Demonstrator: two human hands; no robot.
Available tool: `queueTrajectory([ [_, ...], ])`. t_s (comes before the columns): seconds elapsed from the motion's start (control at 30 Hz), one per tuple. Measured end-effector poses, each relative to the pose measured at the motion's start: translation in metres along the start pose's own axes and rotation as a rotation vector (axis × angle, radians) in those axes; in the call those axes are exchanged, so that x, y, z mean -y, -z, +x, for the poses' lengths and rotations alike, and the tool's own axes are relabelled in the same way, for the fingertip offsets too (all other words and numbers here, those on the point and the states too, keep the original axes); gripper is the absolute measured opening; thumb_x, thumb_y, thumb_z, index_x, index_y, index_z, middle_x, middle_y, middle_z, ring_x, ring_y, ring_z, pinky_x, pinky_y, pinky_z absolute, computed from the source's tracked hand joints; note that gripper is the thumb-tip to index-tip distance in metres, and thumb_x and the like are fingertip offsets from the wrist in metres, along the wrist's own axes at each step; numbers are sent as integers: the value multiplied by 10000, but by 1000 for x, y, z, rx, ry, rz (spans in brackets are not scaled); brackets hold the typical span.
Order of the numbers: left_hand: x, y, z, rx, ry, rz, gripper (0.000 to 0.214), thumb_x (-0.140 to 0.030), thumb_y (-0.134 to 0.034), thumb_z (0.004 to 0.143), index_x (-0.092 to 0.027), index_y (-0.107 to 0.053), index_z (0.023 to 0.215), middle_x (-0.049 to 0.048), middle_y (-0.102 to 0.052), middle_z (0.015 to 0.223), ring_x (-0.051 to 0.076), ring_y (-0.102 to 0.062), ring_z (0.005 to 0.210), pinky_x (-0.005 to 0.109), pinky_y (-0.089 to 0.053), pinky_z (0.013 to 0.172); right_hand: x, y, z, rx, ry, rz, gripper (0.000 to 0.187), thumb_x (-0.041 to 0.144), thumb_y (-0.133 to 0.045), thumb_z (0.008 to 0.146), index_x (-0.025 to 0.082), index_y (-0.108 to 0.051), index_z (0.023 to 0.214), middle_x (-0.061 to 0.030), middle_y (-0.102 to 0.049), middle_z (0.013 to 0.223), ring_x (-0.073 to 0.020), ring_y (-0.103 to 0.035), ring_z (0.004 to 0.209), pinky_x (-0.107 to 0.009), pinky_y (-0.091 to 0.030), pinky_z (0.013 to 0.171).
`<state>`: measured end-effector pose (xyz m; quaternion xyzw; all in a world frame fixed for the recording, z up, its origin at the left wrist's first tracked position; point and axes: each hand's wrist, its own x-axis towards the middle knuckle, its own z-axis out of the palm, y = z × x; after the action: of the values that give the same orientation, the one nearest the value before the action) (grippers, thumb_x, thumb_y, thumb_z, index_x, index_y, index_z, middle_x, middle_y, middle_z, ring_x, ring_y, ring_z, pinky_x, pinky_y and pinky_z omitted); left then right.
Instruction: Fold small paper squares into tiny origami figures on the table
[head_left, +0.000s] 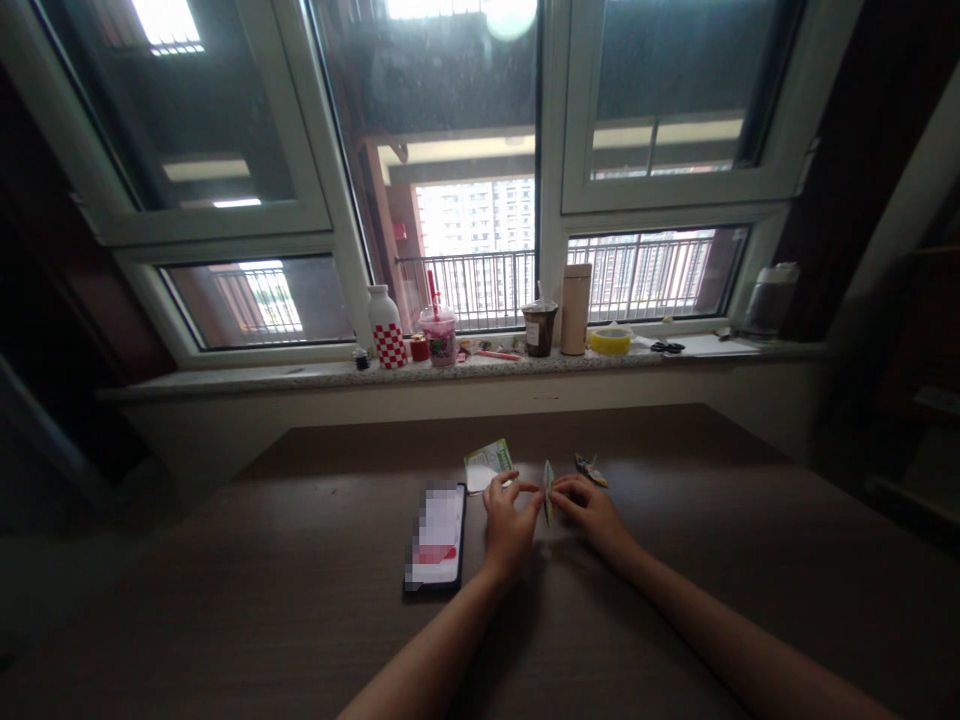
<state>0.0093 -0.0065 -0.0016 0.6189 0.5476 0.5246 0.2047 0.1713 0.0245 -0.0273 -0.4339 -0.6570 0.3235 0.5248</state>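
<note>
My left hand [508, 525] and my right hand [592, 510] meet over the brown table [262, 600], and both pinch a small folded piece of paper [548, 490] that stands upright between their fingertips. A green-and-white paper sheet [487, 464] lies flat just beyond my left hand. A small folded paper figure [591, 468] sits on the table just beyond my right hand. A phone [436, 538] with a lit screen lies face up left of my left hand.
On the stone windowsill [300, 374] stand a red-checked white bottle [387, 327], a pink lidded cup [439, 335], a dark drink cup [539, 328], a tan tumbler [576, 309], a yellow tape roll [611, 340] and scissors [667, 347].
</note>
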Motion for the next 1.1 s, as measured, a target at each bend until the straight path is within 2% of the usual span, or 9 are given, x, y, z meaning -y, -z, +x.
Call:
queueTrajectory([
  [0.2,-8,3,-2,79,-118,-40,58,-210,-679,769,-233,-675,822,25,-676,961,219,-589,1009,368,-417,947,4,1,-1,-37,-41,57,402,605,-700,678,214,-615,638,-65,-663,865,-247,-624,885,-395,-478,859],
  [0.33,-6,1,-3,115,-153,-48,67,-192,-648,777,-239,-676,817,13,-685,932,206,-604,967,342,-439,907,6,-1,-1,-34,-81,126,416,602,-718,656,212,-581,616,-62,-666,839,-243,-629,834,-387,-481,820],
  [0.47,-3,-1,-3,127,-147,-56,98,-180,-632,787,-234,-709,813,24,-705,913,213,-611,968,363,-448,912,9,0,-3,1,-124,166,417,610,-737,646,208,-627,659,-61,-675,791,-251,-637,819,-392,-485,807],
  [0.63,1,-1,-2,113,-132,-90,118,-174,-635,785,-224,-732,833,39,-723,924,221,-617,981,387,-448,935,9,0,-3,4,-124,171,411,606,-747,648,209,-643,671,-69,-703,835,-256,-652,855,-395,-488,835],
  [0.83,0,-1,-2,106,-121,-91,118,-185,-668,769,-225,-747,848,40,-739,931,228,-612,1017,400,-423,983,3,0,-2,-15,-144,147,391,569,-772,626,203,-682,728,-61,-711,802,-256,-657,820,-383,-496,798],
  [1.1,0,1,-1,102,-58,-36,114,-226,-688,762,-211,-747,858,54,-720,963,243,-595,1058,408,-414,990,6,2,-2,20,-104,84,378,558,-676,723,197,-739,814,-98,-743,908,-280,-666,926,-411,-477,895],
])
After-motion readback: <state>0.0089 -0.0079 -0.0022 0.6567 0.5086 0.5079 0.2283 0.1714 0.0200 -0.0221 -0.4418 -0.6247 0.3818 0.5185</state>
